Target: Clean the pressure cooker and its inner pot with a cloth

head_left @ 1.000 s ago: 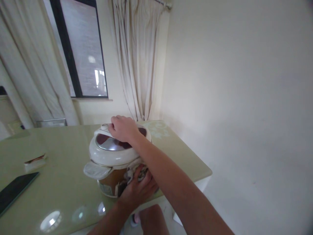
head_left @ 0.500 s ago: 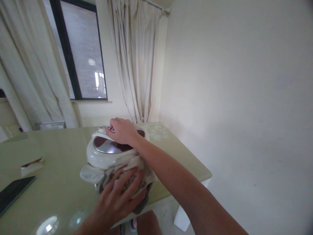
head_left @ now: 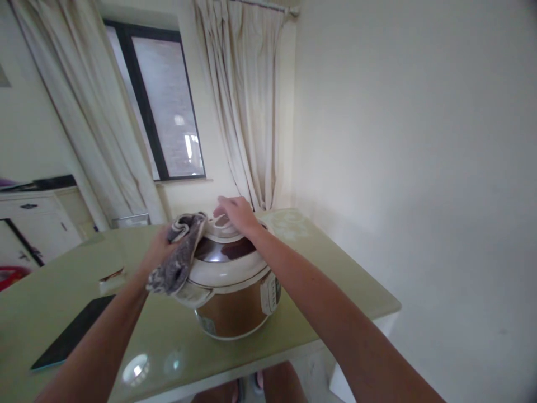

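Note:
A rice cooker with a white rim, a gold-brown body and a shiny dark lid top stands upright on the table. My left hand is closed on a crumpled grey-and-white cloth, which lies against the left side of the lid and hangs over the side handle. On top, my right hand bends over the white lid handle, its fingers curled and partly hidden behind it. A control panel shows on the cooker's right front, beside my right forearm.
The pale green glass-topped table ends at the right near a white wall. A dark flat tablet-like thing lies at the left, with a small brown-and-white object beyond it. Curtains and a white cabinet stand behind.
My left hand has carried the cloth from the cooker's front up to the left side of its lid, uncovering the brown body. My right hand stays at the lid handle. The view has shifted left.

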Demonstrator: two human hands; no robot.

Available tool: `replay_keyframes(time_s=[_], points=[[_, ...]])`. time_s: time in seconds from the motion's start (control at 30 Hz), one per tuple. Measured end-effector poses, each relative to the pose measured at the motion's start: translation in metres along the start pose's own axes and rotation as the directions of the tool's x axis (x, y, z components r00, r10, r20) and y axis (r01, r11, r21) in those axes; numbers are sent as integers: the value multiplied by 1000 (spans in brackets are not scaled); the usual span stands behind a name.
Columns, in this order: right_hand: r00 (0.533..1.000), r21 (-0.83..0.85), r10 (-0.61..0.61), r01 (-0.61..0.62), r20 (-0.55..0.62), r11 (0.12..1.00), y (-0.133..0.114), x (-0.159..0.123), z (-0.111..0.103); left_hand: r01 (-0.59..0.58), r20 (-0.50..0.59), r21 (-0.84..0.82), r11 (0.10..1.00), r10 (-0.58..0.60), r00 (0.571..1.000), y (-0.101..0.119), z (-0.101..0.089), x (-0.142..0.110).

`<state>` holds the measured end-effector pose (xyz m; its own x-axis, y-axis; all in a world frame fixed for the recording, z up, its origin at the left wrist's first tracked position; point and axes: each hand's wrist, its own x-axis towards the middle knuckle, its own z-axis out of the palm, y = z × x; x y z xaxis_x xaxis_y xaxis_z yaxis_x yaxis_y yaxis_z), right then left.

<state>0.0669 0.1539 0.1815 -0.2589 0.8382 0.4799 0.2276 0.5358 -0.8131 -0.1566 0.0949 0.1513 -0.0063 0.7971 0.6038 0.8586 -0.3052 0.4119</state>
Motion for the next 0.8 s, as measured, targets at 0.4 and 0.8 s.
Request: replay_keyframes(time_s=[0.4, 0.8], points=[[954, 536, 249, -299, 166, 789, 11, 10, -18, -687, 254, 0, 727, 664, 703, 148, 23, -33], [991, 494, 75, -119, 109, 861, 16, 3, -10, -212, 129, -232, 949, 247, 960, 48, -6, -12]])
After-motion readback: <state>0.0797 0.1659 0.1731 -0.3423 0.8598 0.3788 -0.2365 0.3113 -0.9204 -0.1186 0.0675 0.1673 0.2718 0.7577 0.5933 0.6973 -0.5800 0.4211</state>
